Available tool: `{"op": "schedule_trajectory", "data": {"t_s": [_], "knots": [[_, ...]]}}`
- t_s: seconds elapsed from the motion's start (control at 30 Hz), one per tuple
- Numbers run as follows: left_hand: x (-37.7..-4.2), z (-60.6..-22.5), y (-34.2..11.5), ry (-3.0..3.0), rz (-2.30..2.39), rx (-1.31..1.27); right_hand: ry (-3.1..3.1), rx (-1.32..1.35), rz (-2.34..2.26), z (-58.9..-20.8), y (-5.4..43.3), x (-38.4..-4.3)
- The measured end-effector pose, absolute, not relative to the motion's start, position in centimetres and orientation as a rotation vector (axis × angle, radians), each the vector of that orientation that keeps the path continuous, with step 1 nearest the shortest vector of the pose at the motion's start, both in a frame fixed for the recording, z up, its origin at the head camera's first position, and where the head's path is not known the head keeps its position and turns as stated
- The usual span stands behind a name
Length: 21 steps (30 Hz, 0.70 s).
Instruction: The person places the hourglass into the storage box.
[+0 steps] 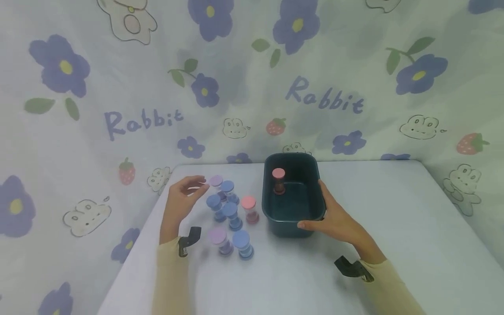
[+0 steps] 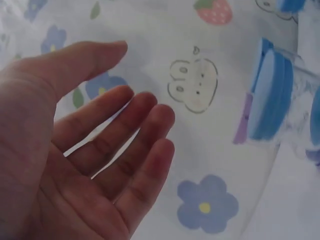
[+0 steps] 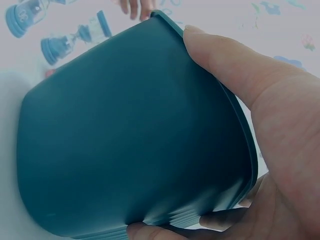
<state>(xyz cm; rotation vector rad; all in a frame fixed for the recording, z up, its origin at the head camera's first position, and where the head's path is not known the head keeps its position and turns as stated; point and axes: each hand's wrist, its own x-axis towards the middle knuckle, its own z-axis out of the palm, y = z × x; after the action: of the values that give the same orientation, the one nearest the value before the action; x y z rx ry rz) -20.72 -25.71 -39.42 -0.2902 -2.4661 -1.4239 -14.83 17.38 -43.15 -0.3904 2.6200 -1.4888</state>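
Note:
My right hand (image 1: pixel 334 218) grips the dark teal plastic bin (image 1: pixel 293 228) at its near right corner. In the right wrist view the thumb lies at the rim and the other fingers reach along the bin's side wall (image 3: pixel 115 125). A pink sand timer (image 1: pixel 278 174) stands inside, toward the left wall. Left of the cluster of timers, my left hand (image 1: pixel 185 194) is raised with relaxed, slightly bent fingers and nothing in it. Nearest to its fingertips is a purple sand timer (image 1: pixel 216 181), beside a blue sand timer (image 1: pixel 227 187).
Another pink sand timer (image 1: pixel 250 204) stands just left of the bin. Several more blue and purple timers stand around it, including a purple one (image 1: pixel 218 236) and a blue one (image 1: pixel 242 239) nearer the front. A printed cloth (image 1: pixel 244 78) hangs behind the white table (image 1: pixel 386 197).

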Motion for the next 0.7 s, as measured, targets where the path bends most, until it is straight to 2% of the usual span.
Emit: {"op": "schedule_trajectory", "data": {"t_s": [0.37,0.7], "knots": [[-21.9,-43.3,-29.0,-2.628,-1.474,-0.269,2.610,-0.405,-1.498,-43.2,17.4,-14.8],[-22.3,-44.4,-29.2,-2.771,-1.525,-0.337,2.628,-0.365,-1.463,-43.2,17.6,-14.7]]}}
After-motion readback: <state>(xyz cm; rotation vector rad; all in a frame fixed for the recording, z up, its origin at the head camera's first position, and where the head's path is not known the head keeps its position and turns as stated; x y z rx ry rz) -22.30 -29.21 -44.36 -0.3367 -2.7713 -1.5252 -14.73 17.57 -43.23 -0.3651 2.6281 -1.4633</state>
